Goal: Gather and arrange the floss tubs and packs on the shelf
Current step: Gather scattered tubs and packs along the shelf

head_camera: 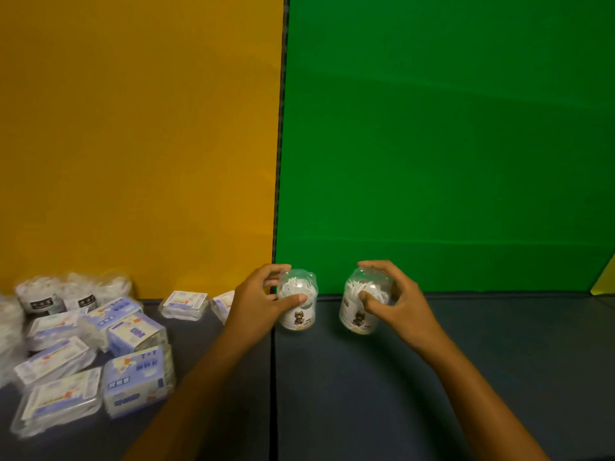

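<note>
- The left hand point(263, 301) is gripping a clear plastic floss tub point(297, 304) near the shelf's back edge, fingers curling over its domed top and the thumb pressing its front.
- The right hand point(392, 301) is gripping a second clear tub point(361, 307) the same way, fingers clamped round its top and side; this tub is tilting slightly to the left.
- Both tubs are cylindrical, packed with white floss picks, and each is carrying a small cartoon label low on its front. They are standing apart, just right of the dark seam running down the shelf point(432, 377).
- The shelf surface is looking dark grey, matte and slightly padded.
- Flat rectangular floss packs point(133, 380) in glossy clear wrap with purple and white print are lying jumbled toward the shelf's left edge.
- Round clear tubs with dark labels point(43, 299) are sitting behind them at the back left.
- A smooth orange panel point(133, 128) and a green panel point(449, 128) are forming the back wall.
</note>
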`<state>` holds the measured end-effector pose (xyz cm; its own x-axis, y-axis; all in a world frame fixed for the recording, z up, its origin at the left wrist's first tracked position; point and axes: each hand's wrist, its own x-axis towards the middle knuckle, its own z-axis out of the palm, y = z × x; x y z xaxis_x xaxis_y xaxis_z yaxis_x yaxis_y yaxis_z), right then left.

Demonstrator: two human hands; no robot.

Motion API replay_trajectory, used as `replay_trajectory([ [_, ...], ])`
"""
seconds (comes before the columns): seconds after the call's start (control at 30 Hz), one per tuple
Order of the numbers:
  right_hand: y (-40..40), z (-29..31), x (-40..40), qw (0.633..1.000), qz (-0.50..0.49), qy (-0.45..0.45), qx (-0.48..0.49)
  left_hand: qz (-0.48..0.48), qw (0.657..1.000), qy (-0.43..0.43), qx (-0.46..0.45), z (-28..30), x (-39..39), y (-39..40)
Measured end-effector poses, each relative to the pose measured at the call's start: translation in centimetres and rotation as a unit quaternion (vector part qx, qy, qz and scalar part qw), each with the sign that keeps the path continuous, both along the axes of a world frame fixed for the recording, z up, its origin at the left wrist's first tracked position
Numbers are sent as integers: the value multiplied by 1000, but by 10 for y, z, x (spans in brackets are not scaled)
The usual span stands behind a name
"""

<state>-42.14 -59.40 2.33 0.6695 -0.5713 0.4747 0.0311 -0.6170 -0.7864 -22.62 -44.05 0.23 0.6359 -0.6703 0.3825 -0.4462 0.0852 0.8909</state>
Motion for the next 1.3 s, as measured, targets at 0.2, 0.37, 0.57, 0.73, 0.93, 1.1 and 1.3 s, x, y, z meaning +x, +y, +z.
replay_trajectory([
  [0.2,-30,-13,17,999,11,-26,36,31,999,29,12,-30,11,-35],
  [0.37,-55,-26,27,998,18,-29,44,74,997,15,10,-43,7,-59],
  [0.57,-75,-37,41,997,31,-40,65,98,995,-18,5,-49,6,-72],
  [0.73,-78,-48,48,994,38,-50,91,103,994,-42,17,-53,2,-79],
  [0.93,-87,-54,50,997,35,-31,65,99,989,-79,73,-49,2,-70],
  [1.1,-92,-57,54,999,9,-15,29,145,911,-302,240,-28,19,-40],
  [1.3,-93,-56,59,1000,19,1,19,174,821,-419,346,-7,20,-23],
])
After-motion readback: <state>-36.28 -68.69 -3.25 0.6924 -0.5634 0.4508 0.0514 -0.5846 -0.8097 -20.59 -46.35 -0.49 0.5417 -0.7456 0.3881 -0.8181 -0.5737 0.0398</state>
